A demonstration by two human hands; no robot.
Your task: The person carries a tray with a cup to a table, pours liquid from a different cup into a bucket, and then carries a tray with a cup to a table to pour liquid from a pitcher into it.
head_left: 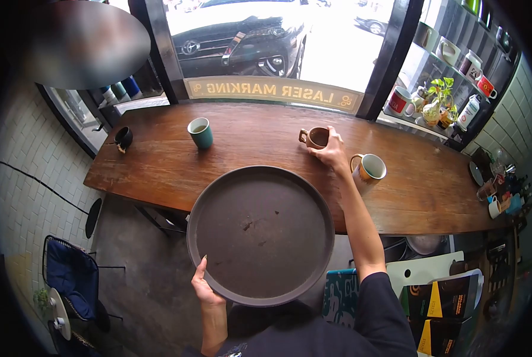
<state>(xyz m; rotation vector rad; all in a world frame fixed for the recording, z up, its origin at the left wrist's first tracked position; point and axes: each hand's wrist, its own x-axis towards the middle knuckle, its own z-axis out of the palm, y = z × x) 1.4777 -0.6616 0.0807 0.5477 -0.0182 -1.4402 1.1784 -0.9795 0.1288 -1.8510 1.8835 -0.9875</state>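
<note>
Nearest, the left hand grips the round serving tray at its near-left edge, thumb hooked over the rim and the fingers hidden beneath. The tray is held level in front of the body, its far edge overlapping the near edge of the worktop. It looks like stiff, matte, dark brown plastic with a low raised rim and a few scuffs at the middle. It is probably light when bare, but its breadth should make it tip from a one-sided hold; the rim's underside, with a palm spread below, would be steadier.

Just beyond stands the tan-and-white mug, beside the right forearm, its loop handle turned left and its pale inside glossy.

Farther on, the right hand is closed around the right side of the brown mug, thumb on the near wall, leaving the squarish handle free on the left. It seems to be glazed ceramic: rigid, fairly weighty, smooth enough to slip and easily chipped. The handle or the full wall would give the surest hold.

The tapered teal tumbler and small, rounded black cup stand farther left on the glossy, grained wood.
</note>
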